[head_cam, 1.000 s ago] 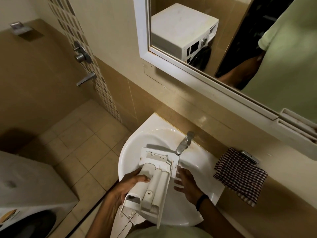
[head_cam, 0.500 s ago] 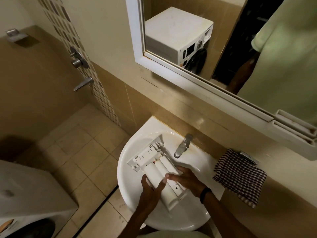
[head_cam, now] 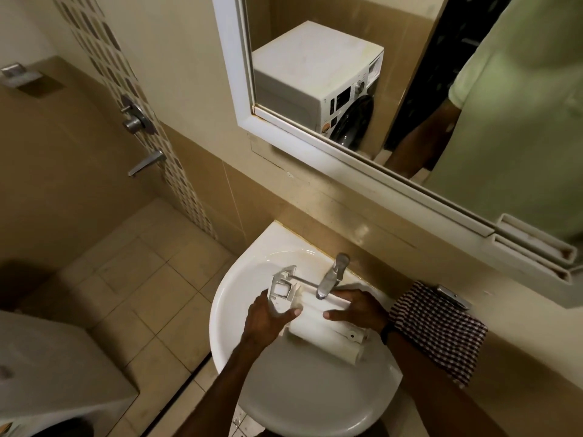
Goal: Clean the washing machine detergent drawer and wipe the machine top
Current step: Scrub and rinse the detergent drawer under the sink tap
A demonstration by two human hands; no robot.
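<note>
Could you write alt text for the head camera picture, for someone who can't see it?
Seen from above, a left hand and a right hand hold a white drawer under the tap of a round sink. A checked cloth hangs to the right; the mirror above reflects a washing machine.

A home bathroom is shown by a white ceramic basin [head_cam: 239, 310], white-framed wall mirror [head_cam: 232, 58], beige wall tiles [head_cam: 79, 171] and chrome shower fittings [head_cam: 135, 118].
</note>
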